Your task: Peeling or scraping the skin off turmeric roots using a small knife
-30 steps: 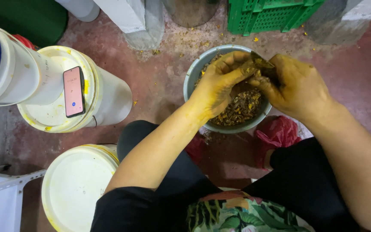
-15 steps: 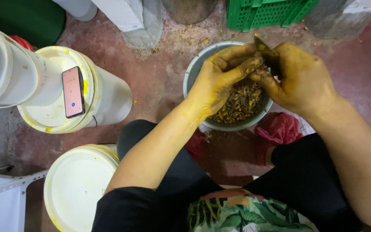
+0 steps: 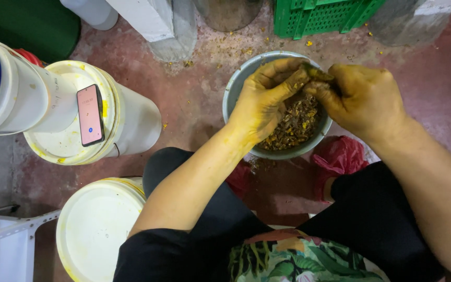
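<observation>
Both hands have come up a little higher over the metal bowl [image 3: 236,89] than a moment ago. The left hand [image 3: 267,102] and right hand [image 3: 364,99] pinch a small green piece [image 3: 317,73] between closed yellow-stained fingers, above the brown scraps [image 3: 296,122] in the bowl.
</observation>
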